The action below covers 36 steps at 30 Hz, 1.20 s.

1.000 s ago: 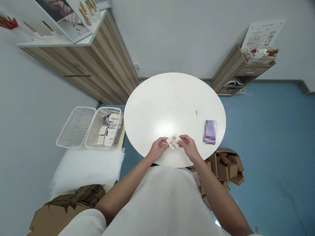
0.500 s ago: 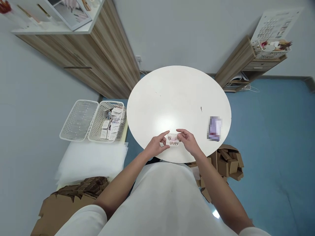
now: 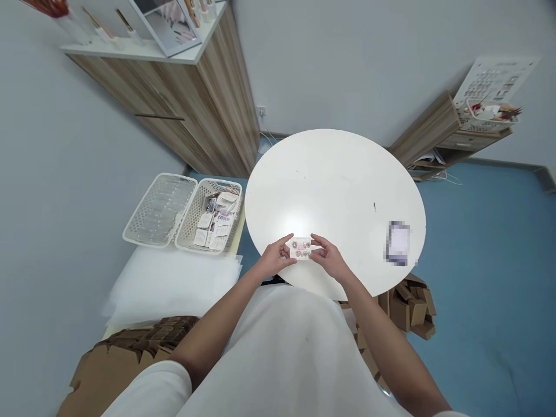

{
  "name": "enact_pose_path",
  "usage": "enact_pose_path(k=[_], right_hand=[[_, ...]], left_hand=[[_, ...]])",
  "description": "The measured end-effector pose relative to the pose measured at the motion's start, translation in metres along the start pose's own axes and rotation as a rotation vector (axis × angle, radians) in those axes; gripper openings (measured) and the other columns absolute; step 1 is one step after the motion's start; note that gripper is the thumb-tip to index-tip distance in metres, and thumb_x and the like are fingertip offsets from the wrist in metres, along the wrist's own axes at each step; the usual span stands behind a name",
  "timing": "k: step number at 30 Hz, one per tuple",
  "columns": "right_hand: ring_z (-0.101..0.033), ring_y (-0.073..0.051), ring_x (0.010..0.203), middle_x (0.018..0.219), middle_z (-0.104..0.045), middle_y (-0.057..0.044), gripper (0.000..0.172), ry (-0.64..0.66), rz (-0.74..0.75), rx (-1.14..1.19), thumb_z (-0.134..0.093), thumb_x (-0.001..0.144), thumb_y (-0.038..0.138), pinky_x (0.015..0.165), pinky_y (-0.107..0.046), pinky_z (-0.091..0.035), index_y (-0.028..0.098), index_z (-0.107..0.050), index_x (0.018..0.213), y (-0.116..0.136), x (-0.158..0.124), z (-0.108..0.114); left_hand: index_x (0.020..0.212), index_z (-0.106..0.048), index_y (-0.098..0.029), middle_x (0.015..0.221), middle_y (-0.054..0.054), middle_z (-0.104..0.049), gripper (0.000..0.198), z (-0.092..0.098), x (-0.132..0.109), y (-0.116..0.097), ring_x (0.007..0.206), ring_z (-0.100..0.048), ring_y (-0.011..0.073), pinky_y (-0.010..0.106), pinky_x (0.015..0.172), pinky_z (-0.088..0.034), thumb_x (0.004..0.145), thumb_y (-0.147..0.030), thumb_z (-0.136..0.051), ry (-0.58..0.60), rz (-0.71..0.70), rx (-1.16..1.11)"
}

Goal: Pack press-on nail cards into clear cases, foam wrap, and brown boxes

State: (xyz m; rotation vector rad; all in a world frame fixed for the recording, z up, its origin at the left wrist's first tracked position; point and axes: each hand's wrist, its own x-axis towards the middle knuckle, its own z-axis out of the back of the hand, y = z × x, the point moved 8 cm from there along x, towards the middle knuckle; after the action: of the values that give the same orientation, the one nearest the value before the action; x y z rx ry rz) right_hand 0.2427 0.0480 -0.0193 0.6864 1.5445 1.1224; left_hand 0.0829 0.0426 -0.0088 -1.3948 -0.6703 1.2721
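We pinched the small card by its short ends, left hand and right hand fingertips closed on it, face-up and uncovered, over the white table's near edge.

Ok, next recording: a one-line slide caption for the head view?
Left hand and right hand pinch a small packet between them over a round white table, two white baskets beside it.

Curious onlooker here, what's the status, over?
Left hand and right hand both pinching the small card, one end each. Card low over white table. Nothing blocking.
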Motion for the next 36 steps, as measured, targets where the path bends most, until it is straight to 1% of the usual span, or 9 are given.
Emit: enact_pose_path(k=[3,7,10,13,18,21,29,33,36], right_hand=[[-0.055,-0.009,0.066,0.114,-0.05,-0.006,0.066,0.007,0.017,-0.157,-0.062,0.064,0.019,0.067,-0.031,-0.048,0.028,-0.039,0.126,-0.009,0.015,-0.025],[-0.052,-0.008,0.061,0.11,-0.052,-0.006,0.067,-0.077,0.004,-0.28,-0.059,0.064,0.016,0.065,-0.03,-0.049,0.024,-0.038,0.127,-0.026,0.038,-0.05],[-0.052,-0.008,0.06,0.107,-0.053,-0.006,0.064,-0.144,-0.033,-0.338,-0.056,0.066,0.016,0.066,-0.03,-0.049,0.022,-0.038,0.126,-0.039,0.052,-0.061],[-0.054,-0.01,0.061,0.108,-0.054,-0.006,0.062,-0.18,-0.038,-0.377,-0.056,0.067,0.016,0.068,-0.031,-0.049,0.022,-0.039,0.126,-0.047,0.063,-0.072],[-0.055,-0.015,0.077,0.104,-0.055,-0.005,0.06,-0.193,-0.004,-0.474,-0.055,0.066,0.017,0.076,-0.033,-0.048,0.021,-0.038,0.124,-0.053,0.077,-0.087],[-0.052,-0.017,0.085,0.103,-0.054,-0.006,0.059,-0.189,-0.003,-0.528,-0.055,0.066,0.018,0.079,-0.034,-0.046,0.019,-0.038,0.123,-0.057,0.082,-0.094],[-0.049,-0.019,0.096,0.109,-0.045,-0.008,0.058,-0.232,0.035,-0.619,-0.05,0.067,0.015,0.083,-0.034,-0.044,0.019,-0.036,0.123,-0.059,0.095,-0.107],[-0.049,-0.02,0.098,0.109,-0.045,-0.007,0.06,-0.179,-0.003,-0.726,-0.049,0.069,0.016,0.078,-0.033,-0.047,0.022,-0.033,0.127,-0.061,0.099,-0.109],[-0.05,-0.02,0.097,0.113,-0.043,-0.008,0.065,-0.141,0.012,-0.729,-0.049,0.07,0.018,0.076,-0.033,-0.048,0.022,-0.026,0.131,-0.059,0.093,-0.11]], left_hand=[[0.131,-0.034,-0.024,0.068,-0.005,-0.051,0.075,0.02,0.004,0.022,0.059,-0.049,0.0089,0.023,0.062,-0.041,0.064,-0.026,-0.068,-0.021,0.045,-0.047],[0.131,-0.032,-0.023,0.071,-0.004,-0.054,0.076,0.044,0.01,0.051,0.059,-0.052,0.009,0.023,0.063,-0.042,0.063,-0.024,-0.068,-0.119,0.121,0.01],[0.125,-0.038,-0.02,0.078,0.0,-0.058,0.064,0.055,0.015,0.069,0.064,-0.055,0.011,0.024,0.063,-0.044,0.068,-0.023,-0.064,-0.158,0.175,0.116],[0.119,-0.044,-0.019,0.085,0.003,-0.06,0.052,0.06,0.019,0.082,0.069,-0.057,0.0123,0.025,0.066,-0.045,0.07,-0.02,-0.061,-0.149,0.165,0.196],[0.121,-0.044,-0.017,0.104,0.008,-0.054,0.055,0.074,0.02,0.094,0.083,-0.055,0.0157,0.028,0.076,-0.045,0.069,-0.022,-0.063,-0.198,0.109,0.318],[0.123,-0.042,-0.016,0.105,0.009,-0.049,0.058,0.078,0.019,0.101,0.083,-0.054,0.0161,0.029,0.076,-0.046,0.07,-0.026,-0.061,-0.188,0.117,0.367],[0.132,-0.03,-0.012,0.106,0.011,-0.043,0.066,0.08,0.024,0.11,0.098,-0.048,0.0224,0.034,0.082,-0.043,0.074,-0.031,-0.054,-0.124,0.125,0.522],[0.134,-0.024,-0.008,0.111,0.014,-0.042,0.074,0.074,0.022,0.112,0.106,-0.043,0.0277,0.039,0.088,-0.038,0.072,-0.033,-0.056,-0.076,0.097,0.657],[0.135,-0.019,-0.011,0.118,0.015,-0.041,0.074,0.076,0.012,0.107,0.111,-0.04,0.0292,0.041,0.09,-0.036,0.073,-0.033,-0.054,-0.087,0.038,0.733]])
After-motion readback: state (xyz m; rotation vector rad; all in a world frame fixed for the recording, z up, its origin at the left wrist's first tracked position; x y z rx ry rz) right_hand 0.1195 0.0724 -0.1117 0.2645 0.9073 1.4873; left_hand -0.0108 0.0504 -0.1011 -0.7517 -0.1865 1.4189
